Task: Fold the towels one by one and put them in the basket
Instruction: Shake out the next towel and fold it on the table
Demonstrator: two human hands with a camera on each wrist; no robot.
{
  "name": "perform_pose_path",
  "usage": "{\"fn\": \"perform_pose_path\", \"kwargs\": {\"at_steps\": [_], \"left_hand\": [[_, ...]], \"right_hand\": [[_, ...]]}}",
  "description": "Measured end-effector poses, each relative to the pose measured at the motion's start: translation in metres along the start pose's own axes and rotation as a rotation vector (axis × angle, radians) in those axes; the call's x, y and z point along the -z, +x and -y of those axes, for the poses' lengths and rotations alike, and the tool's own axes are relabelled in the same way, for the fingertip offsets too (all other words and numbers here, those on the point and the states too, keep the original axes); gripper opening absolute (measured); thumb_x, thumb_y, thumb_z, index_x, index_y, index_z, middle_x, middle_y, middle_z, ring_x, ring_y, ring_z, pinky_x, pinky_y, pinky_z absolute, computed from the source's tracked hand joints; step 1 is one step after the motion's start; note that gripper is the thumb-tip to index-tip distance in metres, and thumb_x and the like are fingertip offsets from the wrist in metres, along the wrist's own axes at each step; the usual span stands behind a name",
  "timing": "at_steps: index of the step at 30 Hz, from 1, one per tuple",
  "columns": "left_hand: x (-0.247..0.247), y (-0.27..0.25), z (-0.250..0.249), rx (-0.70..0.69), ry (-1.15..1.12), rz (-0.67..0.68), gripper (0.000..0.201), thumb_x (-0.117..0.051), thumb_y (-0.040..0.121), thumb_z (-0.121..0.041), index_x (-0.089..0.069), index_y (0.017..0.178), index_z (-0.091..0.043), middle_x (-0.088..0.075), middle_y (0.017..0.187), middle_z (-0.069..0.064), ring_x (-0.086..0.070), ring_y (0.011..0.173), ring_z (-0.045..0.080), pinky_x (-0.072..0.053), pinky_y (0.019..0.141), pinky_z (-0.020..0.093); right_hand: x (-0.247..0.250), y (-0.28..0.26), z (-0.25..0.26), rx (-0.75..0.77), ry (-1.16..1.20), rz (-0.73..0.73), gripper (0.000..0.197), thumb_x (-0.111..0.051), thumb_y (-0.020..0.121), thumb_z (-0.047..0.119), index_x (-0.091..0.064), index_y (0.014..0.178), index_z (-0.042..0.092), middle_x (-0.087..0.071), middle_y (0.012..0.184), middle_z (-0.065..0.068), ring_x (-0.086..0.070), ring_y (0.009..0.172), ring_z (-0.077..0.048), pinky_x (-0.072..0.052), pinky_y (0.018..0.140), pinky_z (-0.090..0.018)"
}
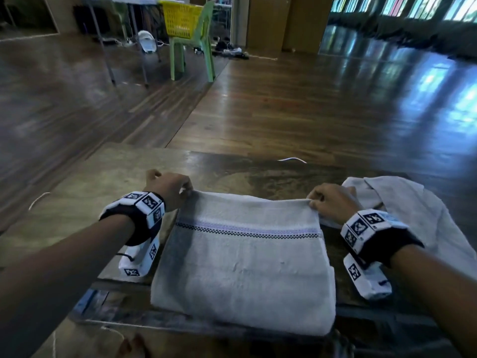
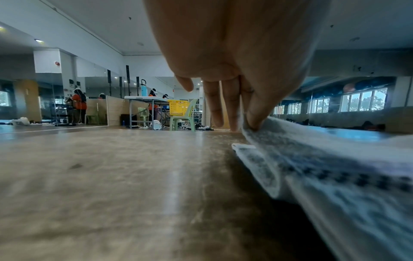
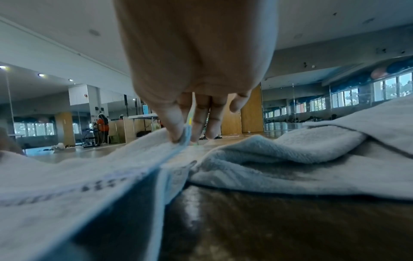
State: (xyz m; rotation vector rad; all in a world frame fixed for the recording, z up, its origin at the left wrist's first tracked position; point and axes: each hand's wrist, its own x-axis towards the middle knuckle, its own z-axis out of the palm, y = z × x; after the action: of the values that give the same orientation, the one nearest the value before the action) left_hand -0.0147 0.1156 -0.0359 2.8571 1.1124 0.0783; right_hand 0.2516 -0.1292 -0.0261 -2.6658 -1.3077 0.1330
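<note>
A pale grey towel (image 1: 245,257) with a checked and lilac stripe lies folded over on the wooden table (image 1: 85,202), right before me. My left hand (image 1: 173,188) pinches its far left corner (image 2: 250,128) between thumb and fingers. My right hand (image 1: 330,200) pinches the far right corner (image 3: 183,139) the same way. Both corners sit just above the tabletop. A second, crumpled towel (image 1: 413,210) lies to the right, behind my right wrist (image 3: 290,155). The yellow basket (image 1: 182,20) stands on a green chair far across the room.
The green plastic chair (image 1: 204,47) and a folding table (image 1: 121,11) stand on the wooden floor well beyond my table. People in orange work at the far wall (image 2: 78,102). A loose white thread (image 1: 291,159) lies at the table's far edge.
</note>
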Motion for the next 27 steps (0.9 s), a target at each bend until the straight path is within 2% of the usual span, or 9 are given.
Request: {"fn": "perform_pose_path", "kwargs": {"at_steps": [5, 11, 14, 16, 18, 20, 22, 24, 27], "left_hand": [[-0.023, 0.017, 0.000, -0.040, 0.002, 0.082, 0.011, -0.050, 0.089, -0.026, -0.061, 0.093, -0.026, -0.065, 0.108, -0.009, -0.056, 0.105, 0.017, -0.017, 0.101, 0.037], [-0.021, 0.020, 0.008, -0.077, -0.010, 0.116, 0.007, -0.057, 0.086, -0.026, -0.062, 0.089, -0.022, -0.059, 0.100, -0.007, -0.054, 0.100, 0.017, -0.022, 0.100, 0.038], [-0.010, 0.011, 0.006, -0.117, -0.081, 0.128, 0.007, -0.061, 0.085, -0.025, -0.061, 0.087, -0.019, -0.058, 0.098, -0.001, -0.054, 0.093, 0.019, -0.035, 0.090, 0.033], [0.002, 0.001, 0.004, -0.157, -0.156, 0.114, 0.011, -0.063, 0.085, -0.018, -0.065, 0.091, -0.009, -0.061, 0.100, 0.008, -0.053, 0.086, 0.020, -0.041, 0.077, 0.027], [0.019, -0.012, 0.002, -0.183, -0.197, 0.080, 0.013, -0.065, 0.083, -0.015, -0.068, 0.091, -0.005, -0.063, 0.098, 0.010, -0.050, 0.082, 0.017, -0.040, 0.072, 0.023], [0.038, -0.025, 0.000, -0.210, -0.221, 0.051, 0.011, -0.068, 0.080, -0.014, -0.070, 0.087, -0.005, -0.062, 0.094, 0.008, -0.050, 0.080, 0.015, -0.040, 0.072, 0.022], [0.057, -0.038, -0.001, -0.217, -0.215, 0.039, 0.009, -0.070, 0.078, -0.013, -0.071, 0.085, -0.007, -0.060, 0.089, 0.003, -0.049, 0.080, 0.014, -0.039, 0.071, 0.020], [0.076, -0.050, -0.002, -0.204, -0.217, 0.032, 0.006, -0.071, 0.077, -0.014, -0.070, 0.083, -0.011, -0.061, 0.090, 0.001, -0.051, 0.080, 0.013, -0.040, 0.071, 0.021], [0.107, -0.071, -0.003, -0.197, -0.210, 0.021, 0.007, -0.070, 0.078, -0.015, -0.071, 0.084, -0.011, -0.068, 0.096, 0.006, -0.058, 0.084, 0.020, -0.048, 0.076, 0.030]], "right_hand": [[-0.024, 0.014, 0.001, 0.049, -0.082, 0.120, 0.010, -0.058, 0.086, 0.031, -0.069, 0.085, 0.032, -0.062, 0.112, 0.007, -0.051, 0.115, -0.016, -0.025, 0.098, -0.043], [-0.027, 0.013, 0.000, 0.118, -0.097, 0.092, 0.008, -0.058, 0.088, 0.030, -0.066, 0.087, 0.030, -0.061, 0.107, 0.007, -0.044, 0.115, -0.014, -0.022, 0.091, -0.038], [-0.016, 0.007, 0.006, 0.132, -0.064, 0.050, 0.010, -0.056, 0.088, 0.024, -0.065, 0.087, 0.026, -0.063, 0.106, 0.006, -0.048, 0.112, -0.016, -0.024, 0.094, -0.040], [-0.006, 0.000, 0.007, 0.160, 0.045, 0.034, 0.010, -0.057, 0.086, 0.016, -0.061, 0.084, 0.025, -0.064, 0.098, 0.003, -0.057, 0.101, -0.019, -0.034, 0.095, -0.042], [0.005, -0.010, 0.009, 0.188, 0.173, 0.021, 0.014, -0.058, 0.083, 0.008, -0.059, 0.085, 0.021, -0.063, 0.090, 0.001, -0.061, 0.091, -0.021, -0.046, 0.084, -0.038], [0.020, -0.021, 0.013, 0.208, 0.198, -0.013, 0.018, -0.059, 0.083, 0.003, -0.062, 0.097, 0.013, -0.061, 0.092, 0.001, -0.059, 0.088, -0.017, -0.042, 0.074, -0.027], [0.039, -0.032, 0.018, 0.229, 0.150, -0.030, 0.024, -0.059, 0.084, 0.002, -0.064, 0.107, 0.007, -0.062, 0.096, -0.001, -0.054, 0.086, -0.012, -0.037, 0.071, -0.020], [0.061, -0.044, 0.025, 0.257, 0.084, -0.026, 0.021, -0.058, 0.085, 0.003, -0.068, 0.104, 0.006, -0.062, 0.094, -0.001, -0.051, 0.083, -0.010, -0.035, 0.065, -0.018], [0.093, -0.064, 0.030, 0.282, 0.054, -0.052, 0.019, -0.056, 0.086, 0.002, -0.070, 0.097, 0.006, -0.057, 0.087, 0.004, -0.054, 0.082, -0.012, -0.033, 0.062, -0.017]]}}
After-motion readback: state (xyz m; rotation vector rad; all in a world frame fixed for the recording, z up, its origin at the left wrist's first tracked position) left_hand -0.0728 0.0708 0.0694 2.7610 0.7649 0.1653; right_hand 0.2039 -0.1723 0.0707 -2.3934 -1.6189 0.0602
